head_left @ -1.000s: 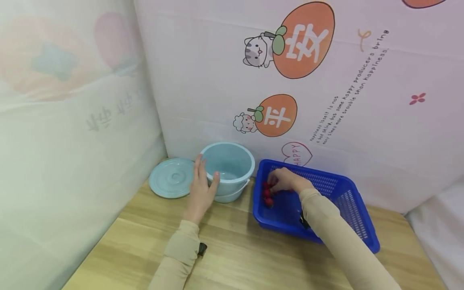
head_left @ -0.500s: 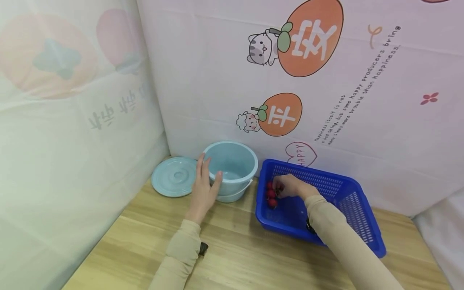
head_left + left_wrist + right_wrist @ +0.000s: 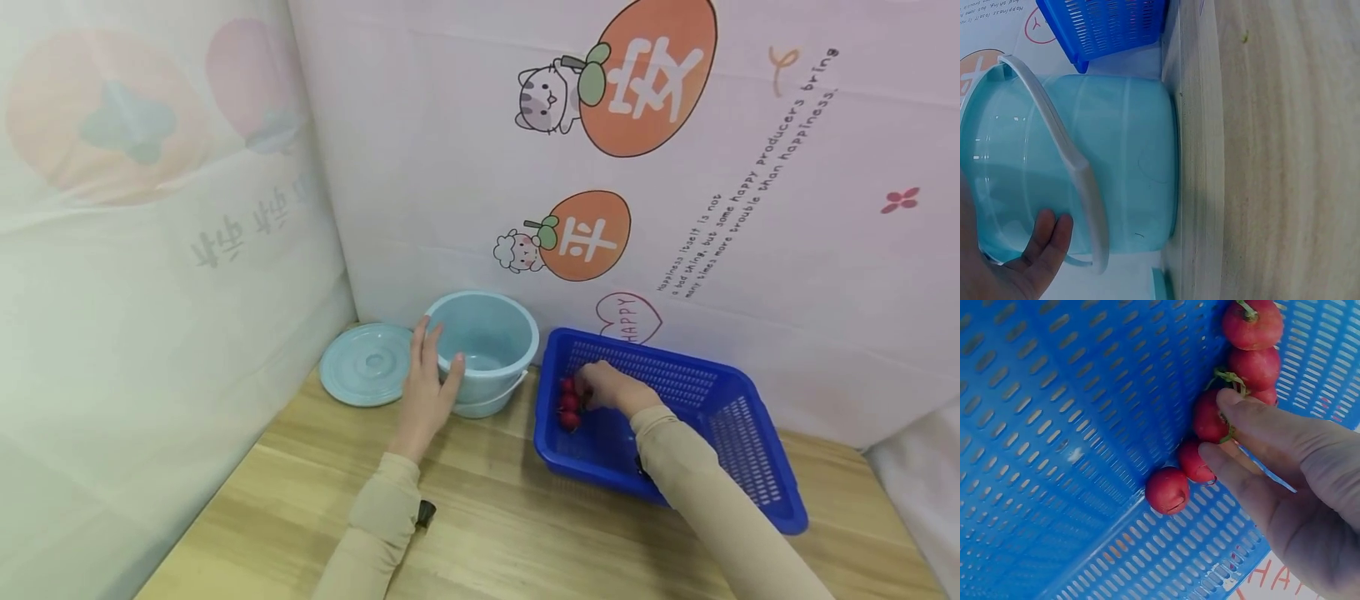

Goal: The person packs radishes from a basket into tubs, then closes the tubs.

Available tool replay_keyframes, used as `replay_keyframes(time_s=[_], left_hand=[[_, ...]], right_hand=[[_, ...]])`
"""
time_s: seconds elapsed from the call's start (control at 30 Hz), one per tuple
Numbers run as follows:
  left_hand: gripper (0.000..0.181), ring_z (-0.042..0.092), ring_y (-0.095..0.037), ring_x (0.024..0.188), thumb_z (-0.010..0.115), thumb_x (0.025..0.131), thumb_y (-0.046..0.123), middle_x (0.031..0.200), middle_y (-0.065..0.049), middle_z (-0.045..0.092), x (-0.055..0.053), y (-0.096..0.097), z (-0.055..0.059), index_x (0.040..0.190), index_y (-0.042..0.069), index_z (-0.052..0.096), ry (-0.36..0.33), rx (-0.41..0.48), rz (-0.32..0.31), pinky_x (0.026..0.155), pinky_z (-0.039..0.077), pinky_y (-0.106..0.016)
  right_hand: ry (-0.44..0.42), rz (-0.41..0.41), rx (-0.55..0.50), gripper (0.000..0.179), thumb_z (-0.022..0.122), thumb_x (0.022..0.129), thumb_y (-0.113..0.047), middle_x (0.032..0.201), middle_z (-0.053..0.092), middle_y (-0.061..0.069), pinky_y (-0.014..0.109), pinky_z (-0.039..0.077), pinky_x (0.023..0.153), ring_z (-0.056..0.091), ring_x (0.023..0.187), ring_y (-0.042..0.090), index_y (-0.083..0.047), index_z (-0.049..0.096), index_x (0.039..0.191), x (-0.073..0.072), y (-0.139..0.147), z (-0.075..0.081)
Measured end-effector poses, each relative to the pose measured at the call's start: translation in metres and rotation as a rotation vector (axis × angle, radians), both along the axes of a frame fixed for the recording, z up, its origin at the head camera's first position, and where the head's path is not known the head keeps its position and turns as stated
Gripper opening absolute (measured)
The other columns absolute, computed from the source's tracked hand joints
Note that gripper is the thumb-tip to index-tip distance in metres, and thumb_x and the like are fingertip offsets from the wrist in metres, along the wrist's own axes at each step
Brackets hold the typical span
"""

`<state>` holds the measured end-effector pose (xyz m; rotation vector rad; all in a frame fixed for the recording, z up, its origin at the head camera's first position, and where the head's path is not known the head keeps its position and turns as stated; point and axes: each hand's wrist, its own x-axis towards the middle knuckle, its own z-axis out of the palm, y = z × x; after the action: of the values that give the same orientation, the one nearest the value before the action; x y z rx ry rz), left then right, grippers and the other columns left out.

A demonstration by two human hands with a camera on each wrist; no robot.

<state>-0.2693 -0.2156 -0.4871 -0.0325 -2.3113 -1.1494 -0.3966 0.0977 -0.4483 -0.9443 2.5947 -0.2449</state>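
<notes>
My left hand [image 3: 426, 396] rests against the left side of a light blue bucket [image 3: 487, 388], its fingers nearly straight and the thumb at the front rim. In the left wrist view, the fingertips touch the bucket wall beside its pale handle [image 3: 1074, 161]. Inside a blue plastic basket [image 3: 600, 475], my right hand [image 3: 615, 390] is bent down over a row of small red radishes [image 3: 570, 402]. The right wrist view shows thumb and fingers pinching one radish [image 3: 1208, 419] by its green stem end. Other radishes [image 3: 1167, 490] lie on both sides of it.
A round light blue lid [image 3: 363, 367] lies on the wooden table [image 3: 480, 517] left of the bucket. Behind the bucket and basket hangs a printed white cloth [image 3: 420, 167], with another cloth [image 3: 150, 333] along the left side.
The right hand has shifted slightly toward the front inside the basket, over the radishes. My left hand stays at the bucket. The whole head view has drifted a little.
</notes>
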Motion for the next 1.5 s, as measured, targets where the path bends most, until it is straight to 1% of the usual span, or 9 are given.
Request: replay_keyframes(time_s=[0.17, 0.3, 0.57, 0.77, 0.93, 1.17, 1.23, 1.37, 1.5], left_hand=[[0.070, 0.064, -0.043, 0.118, 0.043, 0.111, 0.053, 0.177, 0.000, 0.008, -0.001, 0.001, 0.001, 0.168, 0.016, 0.028, -0.022, -0.007, -0.004, 0.087, 0.057, -0.060], [0.070, 0.064, -0.042, 0.117, 0.042, 0.111, 0.055, 0.177, 0.001, 0.008, -0.002, 0.003, 0.001, 0.168, 0.018, 0.027, -0.036, -0.014, -0.001, 0.088, 0.057, -0.060], [0.069, 0.066, -0.039, 0.105, 0.042, 0.111, 0.053, 0.176, 0.001, 0.009, -0.006, 0.007, 0.003, 0.167, 0.014, 0.028, -0.009, -0.024, 0.007, 0.077, 0.058, -0.057], [0.068, 0.067, -0.039, 0.094, 0.042, 0.112, 0.051, 0.176, -0.001, 0.009, -0.003, 0.010, 0.002, 0.167, 0.013, 0.028, -0.003, -0.033, 0.018, 0.074, 0.058, -0.055], [0.068, 0.067, -0.040, 0.103, 0.042, 0.112, 0.050, 0.177, -0.002, 0.009, 0.002, 0.012, -0.002, 0.168, 0.015, 0.027, -0.018, -0.040, 0.027, 0.081, 0.057, -0.058], [0.066, 0.067, -0.034, 0.084, 0.044, 0.112, 0.049, 0.177, -0.001, 0.009, 0.009, 0.009, -0.004, 0.167, 0.018, 0.029, -0.014, -0.030, 0.042, 0.063, 0.056, -0.047], [0.065, 0.067, -0.034, 0.084, 0.044, 0.112, 0.048, 0.176, -0.002, 0.010, 0.011, 0.008, -0.004, 0.167, 0.019, 0.028, -0.006, -0.032, 0.048, 0.062, 0.055, -0.046], [0.065, 0.067, -0.035, 0.086, 0.045, 0.112, 0.047, 0.176, -0.004, 0.011, 0.011, 0.007, -0.004, 0.167, 0.016, 0.029, 0.008, -0.035, 0.052, 0.062, 0.055, -0.046], [0.067, 0.066, -0.034, 0.083, 0.044, 0.112, 0.048, 0.177, -0.002, 0.010, 0.008, 0.008, -0.002, 0.167, 0.013, 0.029, 0.009, -0.032, 0.051, 0.063, 0.055, -0.046]], right_hand=[[0.044, 0.027, 0.023, 0.014, 0.080, 0.084, 0.010, 0.084, 0.072, 0.005, 0.039, 0.057, 0.074, 0.062, 0.075, 0.018, -0.003, 0.076, 0.089, 0.001, 0.003, -0.005], [0.075, 0.026, 0.024, 0.016, 0.082, 0.081, 0.010, 0.086, 0.073, 0.006, 0.042, 0.059, 0.078, 0.068, 0.081, 0.021, -0.002, 0.078, 0.091, 0.000, 0.005, -0.007], [0.062, -0.001, 0.024, 0.018, 0.083, 0.081, 0.009, 0.094, 0.076, 0.010, 0.045, 0.060, 0.084, 0.072, 0.088, 0.026, -0.001, 0.079, 0.095, -0.003, 0.009, -0.003], [0.039, -0.001, 0.011, 0.019, 0.084, 0.081, 0.005, 0.096, 0.076, 0.010, 0.046, 0.059, 0.086, 0.071, 0.091, 0.026, -0.001, 0.079, 0.099, -0.005, 0.014, -0.003], [-0.018, -0.010, -0.060, 0.022, 0.086, 0.084, -0.005, 0.102, 0.077, 0.011, 0.050, 0.058, 0.090, 0.072, 0.098, 0.029, 0.000, 0.079, 0.105, -0.006, 0.032, -0.002], [-0.099, -0.043, -0.239, 0.026, 0.081, 0.092, -0.015, 0.109, 0.077, 0.009, 0.051, 0.057, 0.092, 0.071, 0.104, 0.029, -0.002, 0.079, 0.114, -0.011, 0.055, -0.004], [-0.118, -0.027, -0.293, 0.028, 0.079, 0.093, -0.015, 0.111, 0.077, 0.010, 0.052, 0.057, 0.092, 0.071, 0.105, 0.029, -0.001, 0.078, 0.117, -0.013, 0.056, -0.004], [-0.106, -0.003, -0.351, 0.029, 0.076, 0.095, -0.014, 0.113, 0.077, 0.011, 0.049, 0.057, 0.091, 0.071, 0.105, 0.028, 0.001, 0.077, 0.120, -0.015, 0.053, -0.003], [-0.079, -0.034, -0.384, 0.031, 0.073, 0.098, -0.015, 0.117, 0.076, 0.013, 0.046, 0.058, 0.088, 0.071, 0.104, 0.026, 0.001, 0.075, 0.124, -0.015, 0.052, 0.000]])
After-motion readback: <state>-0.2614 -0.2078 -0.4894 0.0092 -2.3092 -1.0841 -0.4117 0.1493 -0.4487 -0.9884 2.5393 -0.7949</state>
